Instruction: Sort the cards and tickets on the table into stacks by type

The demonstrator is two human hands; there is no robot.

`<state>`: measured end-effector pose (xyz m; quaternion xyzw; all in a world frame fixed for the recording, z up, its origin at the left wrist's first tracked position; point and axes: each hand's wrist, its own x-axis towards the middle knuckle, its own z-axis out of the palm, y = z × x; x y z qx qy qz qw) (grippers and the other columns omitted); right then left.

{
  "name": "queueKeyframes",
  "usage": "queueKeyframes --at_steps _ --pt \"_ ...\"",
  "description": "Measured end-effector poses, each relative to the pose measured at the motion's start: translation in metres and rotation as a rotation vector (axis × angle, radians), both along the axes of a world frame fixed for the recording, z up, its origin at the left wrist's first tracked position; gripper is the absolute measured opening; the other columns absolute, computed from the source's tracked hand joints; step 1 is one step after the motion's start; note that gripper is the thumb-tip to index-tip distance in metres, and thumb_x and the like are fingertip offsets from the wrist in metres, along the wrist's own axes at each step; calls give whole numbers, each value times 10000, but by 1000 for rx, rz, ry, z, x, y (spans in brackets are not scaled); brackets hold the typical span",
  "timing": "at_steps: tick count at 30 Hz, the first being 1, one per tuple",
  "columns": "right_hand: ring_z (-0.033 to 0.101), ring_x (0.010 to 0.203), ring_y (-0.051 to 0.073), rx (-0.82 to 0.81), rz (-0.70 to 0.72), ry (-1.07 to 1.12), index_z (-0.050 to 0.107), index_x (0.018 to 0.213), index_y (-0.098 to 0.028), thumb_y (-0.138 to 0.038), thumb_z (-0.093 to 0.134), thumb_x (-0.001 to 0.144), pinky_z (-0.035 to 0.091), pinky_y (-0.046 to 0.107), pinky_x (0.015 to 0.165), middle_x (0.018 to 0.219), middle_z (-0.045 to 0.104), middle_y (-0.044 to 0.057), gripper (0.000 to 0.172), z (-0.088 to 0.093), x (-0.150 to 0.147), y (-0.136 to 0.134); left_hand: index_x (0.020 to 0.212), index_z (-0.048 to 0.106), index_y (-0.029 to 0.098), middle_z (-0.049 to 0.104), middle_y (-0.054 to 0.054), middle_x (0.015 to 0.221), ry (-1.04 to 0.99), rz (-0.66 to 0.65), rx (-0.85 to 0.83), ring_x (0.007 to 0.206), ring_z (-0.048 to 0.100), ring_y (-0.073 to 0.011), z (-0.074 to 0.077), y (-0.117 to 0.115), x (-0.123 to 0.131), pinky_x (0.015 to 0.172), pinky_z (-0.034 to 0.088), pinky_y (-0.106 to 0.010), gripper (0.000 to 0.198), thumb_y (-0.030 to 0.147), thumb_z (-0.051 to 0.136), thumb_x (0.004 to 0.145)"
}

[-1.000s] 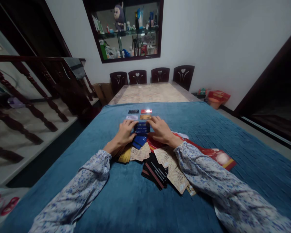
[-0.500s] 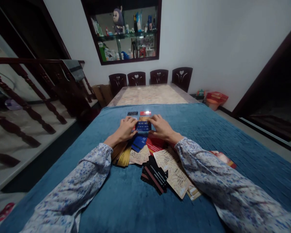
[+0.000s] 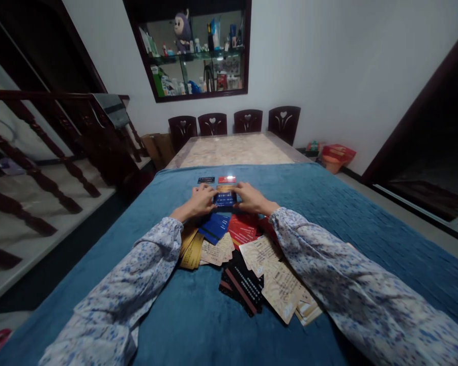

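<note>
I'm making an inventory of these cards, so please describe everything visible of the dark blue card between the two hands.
The dark blue card is rectangular, smooth and plastic-looking, with pale printing too small to read reliably. The left hand and right hand hold it at its opposite sides, fingers covering parts of its edges. It sits just nearer than an orange-gold card. Whether it touches the cloth cannot be told.

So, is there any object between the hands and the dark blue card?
Nothing visible: the left hand and right hand hold the dark blue card at its opposite sides. The orange card shows just beyond it, and the fanned blue cards lie nearer the person.
</note>
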<state>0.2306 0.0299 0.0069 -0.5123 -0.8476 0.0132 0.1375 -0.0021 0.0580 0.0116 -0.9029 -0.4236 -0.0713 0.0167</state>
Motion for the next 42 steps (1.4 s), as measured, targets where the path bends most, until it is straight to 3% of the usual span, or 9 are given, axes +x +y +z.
queueKeyframes --at_steps 6,16,23,36,42 --pt "600 1137 287 -43 -23 -23 714 1179 -150 -328 792 829 504 366 922 1219 627 156 400 -7 -2 9 1318 638 249 621 -147 1337 34 21 -49 1309 435 -393 -7 9 4 1021 375 -571 489 265 682 832" --pt "644 1087 280 -81 -53 -27 721 1188 -156 -337 815 803 521 350 908 1183 660 150 436 -16 -3 19 1133 712 228 648 -148 1280 59 43 -59 1306 469 -400 -16 19 7 1037 393 -572 325 252 710 808" --pt "668 1043 255 -106 -40 -49 727 1166 -153 -310 799 813 515 318 906 1165 682 143 393 -17 -2 24 1148 712 219 659 -161 1259 51 34 -50 1293 485 -397 -23 28 6 1028 418 -550 367 251 717 783" --pt "684 1018 244 -154 -57 -47 733 1145 -176 -326 804 808 498 274 838 1157 716 129 377 -12 -3 26 1156 714 224 639 -178 1267 103 71 -92 1296 471 -422 -19 29 10 1022 397 -617 369 240 681 789" --pt "689 1043 246 -162 -45 -57 728 1175 -168 -330 798 816 497 265 849 1165 721 136 399 -9 -3 24 1111 732 235 669 -155 1178 69 79 -82 1260 513 -403 -17 28 11 994 445 -539 346 243 692 768"
